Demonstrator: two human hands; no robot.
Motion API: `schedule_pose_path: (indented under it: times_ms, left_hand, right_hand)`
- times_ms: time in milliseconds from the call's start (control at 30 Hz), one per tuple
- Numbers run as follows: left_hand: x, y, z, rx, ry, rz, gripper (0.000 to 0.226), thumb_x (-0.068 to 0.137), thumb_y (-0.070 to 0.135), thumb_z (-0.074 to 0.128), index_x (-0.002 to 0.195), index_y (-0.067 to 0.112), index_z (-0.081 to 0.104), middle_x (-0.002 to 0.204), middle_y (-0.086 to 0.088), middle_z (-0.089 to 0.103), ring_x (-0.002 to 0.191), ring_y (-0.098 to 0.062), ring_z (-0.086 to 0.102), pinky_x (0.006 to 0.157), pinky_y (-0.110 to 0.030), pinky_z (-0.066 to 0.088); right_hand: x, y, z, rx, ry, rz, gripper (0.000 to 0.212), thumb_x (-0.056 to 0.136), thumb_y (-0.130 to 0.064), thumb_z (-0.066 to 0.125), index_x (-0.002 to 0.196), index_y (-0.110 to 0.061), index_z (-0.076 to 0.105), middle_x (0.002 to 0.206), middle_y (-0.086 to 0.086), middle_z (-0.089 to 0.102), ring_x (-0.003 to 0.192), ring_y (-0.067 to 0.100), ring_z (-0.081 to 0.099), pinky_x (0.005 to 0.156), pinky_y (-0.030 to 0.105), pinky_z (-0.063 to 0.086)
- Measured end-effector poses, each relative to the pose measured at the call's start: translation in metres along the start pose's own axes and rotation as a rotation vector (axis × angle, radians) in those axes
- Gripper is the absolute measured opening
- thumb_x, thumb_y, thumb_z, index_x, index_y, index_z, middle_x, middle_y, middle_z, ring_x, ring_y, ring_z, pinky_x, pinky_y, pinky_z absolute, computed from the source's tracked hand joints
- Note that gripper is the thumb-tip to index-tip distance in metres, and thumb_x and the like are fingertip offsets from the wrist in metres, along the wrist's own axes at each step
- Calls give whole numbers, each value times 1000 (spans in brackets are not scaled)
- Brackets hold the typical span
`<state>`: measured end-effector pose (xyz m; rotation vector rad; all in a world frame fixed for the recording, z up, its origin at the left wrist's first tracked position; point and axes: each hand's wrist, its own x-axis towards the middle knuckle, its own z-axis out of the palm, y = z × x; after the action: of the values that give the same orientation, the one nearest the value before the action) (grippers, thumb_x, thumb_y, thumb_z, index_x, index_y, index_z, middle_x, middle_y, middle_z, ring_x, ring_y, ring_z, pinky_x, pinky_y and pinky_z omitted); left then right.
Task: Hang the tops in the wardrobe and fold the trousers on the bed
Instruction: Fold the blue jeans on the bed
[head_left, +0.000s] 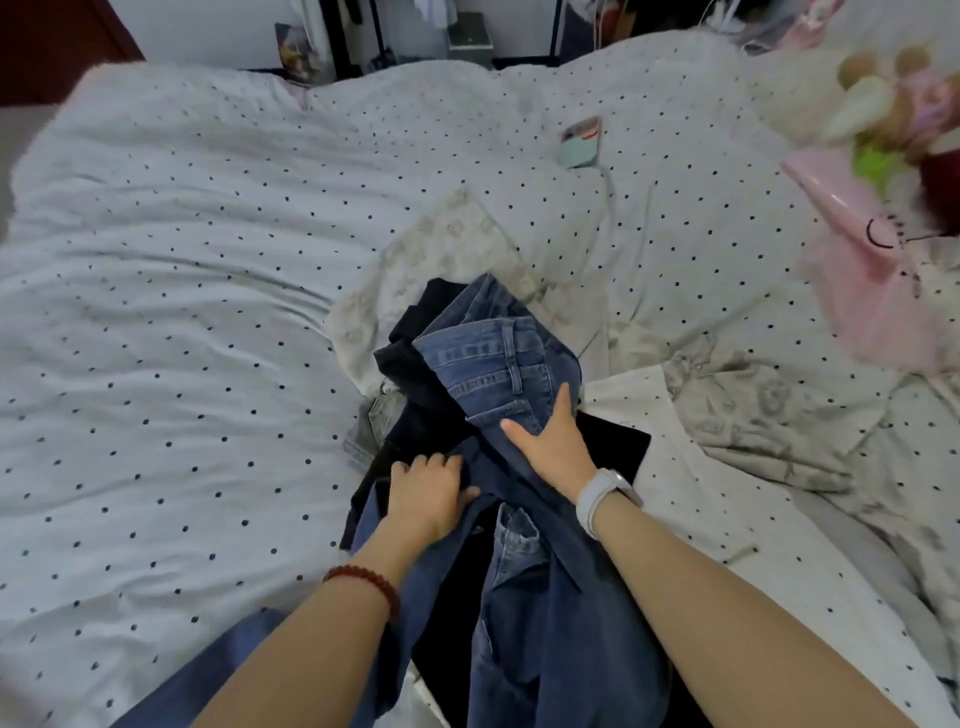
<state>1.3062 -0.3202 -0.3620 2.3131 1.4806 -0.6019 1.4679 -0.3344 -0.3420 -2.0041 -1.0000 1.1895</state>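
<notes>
Matt blue denim jeans (498, 364)

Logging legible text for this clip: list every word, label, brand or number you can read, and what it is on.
None can be read.
Phone case on the bed: coloured print, too blurred.
Pink bag: black marks, a drawing, not letters.
Blue jeans: no label showing.
Picture by the wall: too blurred.

single head-worn wide-angle view, looking forward and steeply down from the near edge of the white black-dotted quilted bed (171, 291); forearms enter from bottom, close; far wall at top edge.
</notes>
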Motion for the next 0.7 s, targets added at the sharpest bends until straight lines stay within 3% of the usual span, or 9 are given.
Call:
schedule_pose_path:
  times_ms: [33, 100, 167, 200, 300, 433, 500, 600, 700]
  left_hand:
    - [1, -3, 8, 10, 21, 29, 35, 98, 35, 37, 126, 15, 41, 122, -8, 57, 113, -29, 51, 89, -36, 34]
    - [-5, -12, 18, -52, 159, 79, 17, 93, 18, 48, 108, 12, 48, 100, -7, 66, 93, -29, 60, 71, -33, 34]
    - [-16, -25, 22, -142, 260, 80, 12, 83, 12, 62, 91, 11, 53, 83, -7, 65, 76, -27, 62, 56, -29, 27]
    - [-20, -30, 22, -227, 256, 61, 7, 85, 11, 58, 91, 9, 55, 88, -9, 64, 80, -27, 61, 57, -29, 27]
    - [-19, -31, 15, -319, 257, 42, 20, 95, 14, 40, 102, 5, 56, 108, -12, 53, 100, -32, 51, 70, -38, 41]
    - [16, -3, -15, -371, 286, 75, 36, 97, 26, 36, 125, 9, 52, 127, -12, 48, 115, -32, 43, 90, -43, 43]
    - [44, 18, -28, -543, 211, 95, 45, 97, 27, 43, 138, 10, 39, 140, -12, 40, 125, -31, 40, 100, -41, 39]
    - [84, 44, -41, -739, 76, 106, 59, 96, 32, 46, 146, 9, 25, 148, -14, 29, 131, -30, 39, 105, -39, 37]
    - [121, 75, -51, -713, -37, 165, 71, 91, 51, 44, 147, 11, 25, 150, -12, 29, 133, -28, 37, 107, -39, 35]
  right_hand:
    - [5, 1, -1, 48, 26, 36, 68, 90, -28, 58, 145, -9, 21, 138, 8, 43, 127, 28, 42, 91, 29, 43]
    - [0, 3, -8, 88, 191, 59, 35, 95, -16, 47, 127, -2, 40, 111, 11, 57, 101, 28, 56, 71, 25, 40]
    - [-19, 8, -21, 128, 382, 50, 28, 96, -14, 43, 121, -1, 40, 104, 6, 52, 90, 19, 51, 72, 23, 35]
    - [-31, 15, -32, 128, 479, 42, 27, 96, -13, 43, 120, -1, 40, 104, 5, 50, 91, 18, 49, 72, 22, 34]
    - [-63, 51, -63, -21, 693, 126, 22, 95, -14, 44, 113, -2, 40, 101, 17, 58, 90, 34, 57, 68, 31, 40]
    - [-78, 83, -90, -64, 737, 239, 24, 93, -5, 46, 113, 6, 41, 110, 26, 56, 95, 39, 56, 74, 35, 40]
    - [-71, 85, -99, 24, 760, 274, 30, 92, 1, 44, 120, 7, 37, 114, 25, 55, 97, 38, 55, 77, 33, 38]
    - [-56, 83, -109, 276, 771, 266, 47, 90, 5, 45, 134, 0, 28, 118, 14, 49, 96, 22, 48, 79, 26, 34]
    - [-41, 85, -122, 475, 789, 256, 54, 91, -12, 57, 137, -9, 30, 119, 4, 47, 102, 18, 48, 90, 33, 41]
